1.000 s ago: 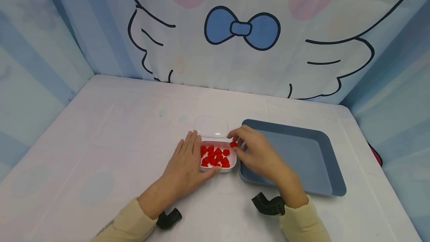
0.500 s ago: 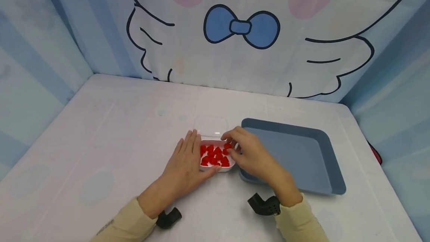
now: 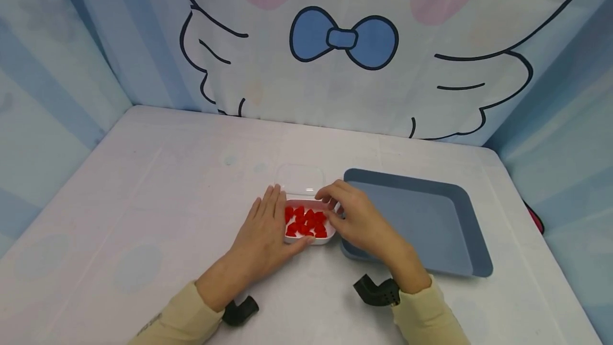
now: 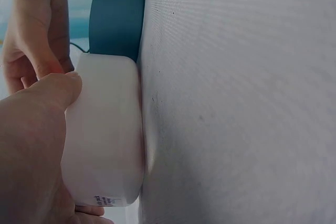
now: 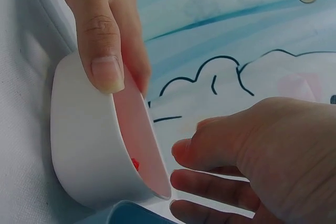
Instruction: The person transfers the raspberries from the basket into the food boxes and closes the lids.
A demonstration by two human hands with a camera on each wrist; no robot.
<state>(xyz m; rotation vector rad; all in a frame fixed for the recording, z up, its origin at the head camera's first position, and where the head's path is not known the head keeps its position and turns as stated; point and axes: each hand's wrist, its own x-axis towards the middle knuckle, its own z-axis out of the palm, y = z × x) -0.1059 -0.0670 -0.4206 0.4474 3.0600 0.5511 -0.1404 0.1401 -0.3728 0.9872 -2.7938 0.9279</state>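
Observation:
A small white box [image 3: 322,241] sits on the table with several small red pieces [image 3: 304,226] inside. My left hand [image 3: 262,234] lies straight-fingered along the box's left side, its thumb on the near rim. In the left wrist view that thumb [image 4: 65,85] rests at the rim of the box [image 4: 105,135]. Over the box's right end is my right hand [image 3: 356,221]. The right wrist view shows this hand [image 5: 278,156] with thumb and fingers apart and nothing between them. There, one red piece [image 5: 135,164] peeps past the rim.
Behind the box lies a clear plastic lid [image 3: 300,179]. A blue-grey tray [image 3: 460,238] stands right of the box, partly under my right hand. White cloth [image 3: 143,217] covers the table, and a printed curtain [image 3: 345,89] hangs along its back edge.
My right hand has moved left, from the box's right edge to over its right end. The red piece it pinched now lies among the others in the box. My left hand stays put.

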